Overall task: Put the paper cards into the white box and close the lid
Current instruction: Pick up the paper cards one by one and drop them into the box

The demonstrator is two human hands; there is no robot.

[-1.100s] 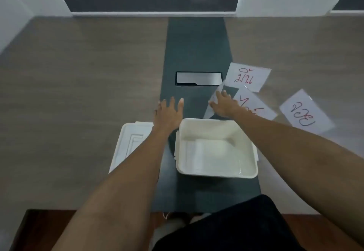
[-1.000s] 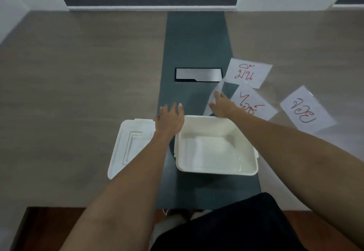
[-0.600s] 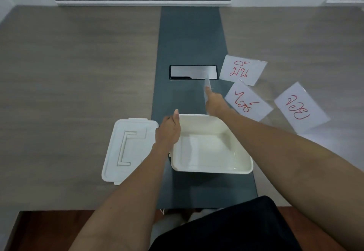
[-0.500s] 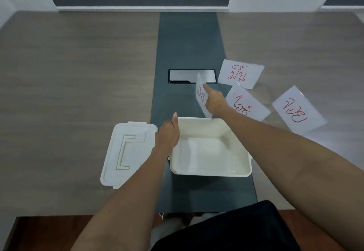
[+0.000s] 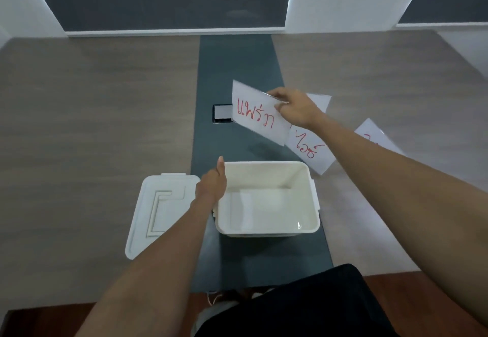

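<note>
I saw the right hand (image 5: 297,110) pinching a red-lettered paper card (image 5: 257,113) above the table (image 5: 92,125), beyond the open white box (image 5: 266,227); the left hand (image 5: 212,186) gripped the box's rim, lid (image 5: 161,211) alongside.

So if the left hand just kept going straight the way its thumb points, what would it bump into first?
Probably nothing soon. The left hand rests at the box rim, thumb pointing away over the bare dark strip. The metal plate lies flat further on. The held card hangs right of that line, though depth is unclear.
</note>
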